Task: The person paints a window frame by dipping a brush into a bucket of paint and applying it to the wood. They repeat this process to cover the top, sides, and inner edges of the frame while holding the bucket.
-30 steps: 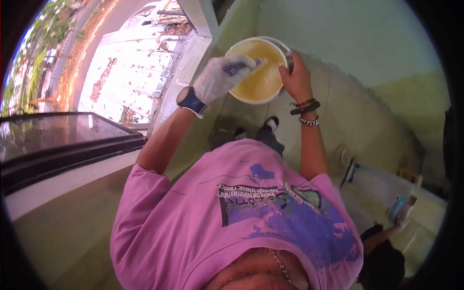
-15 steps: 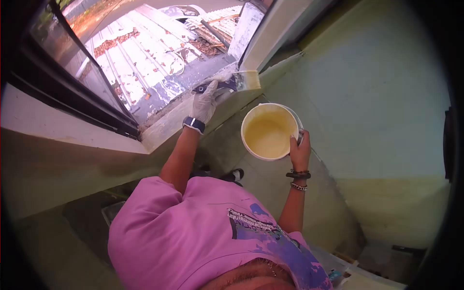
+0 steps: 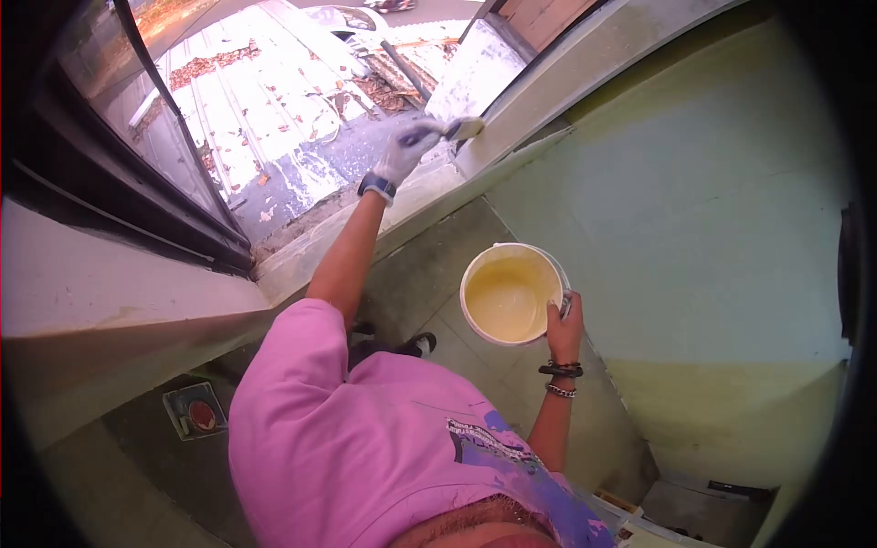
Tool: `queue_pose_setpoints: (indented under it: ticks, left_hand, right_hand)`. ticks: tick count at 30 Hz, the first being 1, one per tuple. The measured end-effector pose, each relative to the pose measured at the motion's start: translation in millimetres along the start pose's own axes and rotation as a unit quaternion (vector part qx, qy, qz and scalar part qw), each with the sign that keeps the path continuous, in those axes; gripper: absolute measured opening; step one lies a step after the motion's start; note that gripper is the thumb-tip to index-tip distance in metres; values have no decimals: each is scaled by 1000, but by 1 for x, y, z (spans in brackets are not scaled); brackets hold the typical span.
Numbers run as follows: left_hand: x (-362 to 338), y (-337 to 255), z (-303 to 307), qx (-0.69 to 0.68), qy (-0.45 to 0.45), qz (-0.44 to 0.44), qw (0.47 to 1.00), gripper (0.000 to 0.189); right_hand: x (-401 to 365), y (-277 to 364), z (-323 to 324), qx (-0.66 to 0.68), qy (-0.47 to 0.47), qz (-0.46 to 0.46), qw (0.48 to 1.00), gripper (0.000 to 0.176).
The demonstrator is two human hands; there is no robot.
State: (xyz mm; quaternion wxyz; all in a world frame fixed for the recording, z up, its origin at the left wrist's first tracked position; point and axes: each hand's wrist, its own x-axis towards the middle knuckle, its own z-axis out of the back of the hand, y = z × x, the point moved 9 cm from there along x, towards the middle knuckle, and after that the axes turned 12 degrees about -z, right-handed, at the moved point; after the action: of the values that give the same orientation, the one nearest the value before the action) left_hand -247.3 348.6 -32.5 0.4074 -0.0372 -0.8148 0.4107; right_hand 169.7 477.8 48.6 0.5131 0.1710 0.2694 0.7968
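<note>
My left hand [image 3: 402, 153], in a white glove with a dark watch at the wrist, is closed round the handle of a paintbrush [image 3: 466, 128]. The bristles, yellowish with paint, are at the side frame [image 3: 504, 126] of the window opening. My bare right hand [image 3: 565, 327] grips a white bucket [image 3: 468, 310] at its right rim, near the wire handle. Pale yellow paint [image 3: 507, 306] lies in the bucket and coats its inner wall. The bucket is held tilted toward me, above the tiled floor.
The window sill [image 3: 306, 260] runs below the opening, with a dark window frame [image 3: 128, 201] at left. Outside lies a metal roof [image 3: 247, 100] with dry leaves. A green wall [image 3: 713, 237] stands at right. A small tray [image 3: 195, 409] rests on the floor at lower left.
My left hand has lifted the paintbrush from over the sill to the side frame, turning it. The bucket in my right hand appears lower in view, as the camera view has shifted too.
</note>
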Motion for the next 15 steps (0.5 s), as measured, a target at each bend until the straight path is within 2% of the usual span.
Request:
queue_pose_setpoints:
  ticks: [1,2,4,6,9,10,11,13,14,15]
  left_hand:
    - [19,-6,-3,16,-7,-6,1000,18]
    - [40,-23,-12,-3,-6,5,1000,18]
    - [82,-72,-28,-45,29,-45,998,18]
    - [112,-107,-40,-87,51,-131,986,20]
    - [96,-76,-23,51,44,-36,997,21]
    - [77,-46,-16,39,70,-49,996,20]
    - [49,-22,-4,58,42,16,997,18]
    - [-2,37,19,52,52,18,997,15]
    - [-19,42,21,67,55,69,994,16]
    - [-19,47,24,141,78,92,983,16]
  right_hand:
    - [1,-3,0,-9,1,-12,1000,33]
    - [1,2,1,-22,-21,33,999,33]
    - [1,7,1,-8,-28,46,999,33]
    - [2,4,0,-11,-19,32,999,33]
    - [5,4,-2,-29,-13,19,999,34]
    - [5,7,-2,-34,-23,30,999,34]
    - [4,10,-1,-31,-22,37,999,34]
    - [7,7,-3,-15,-13,26,999,33]
    - [9,3,-6,-12,3,9,1000,32]
    - [9,7,-7,-20,0,21,1000,32]
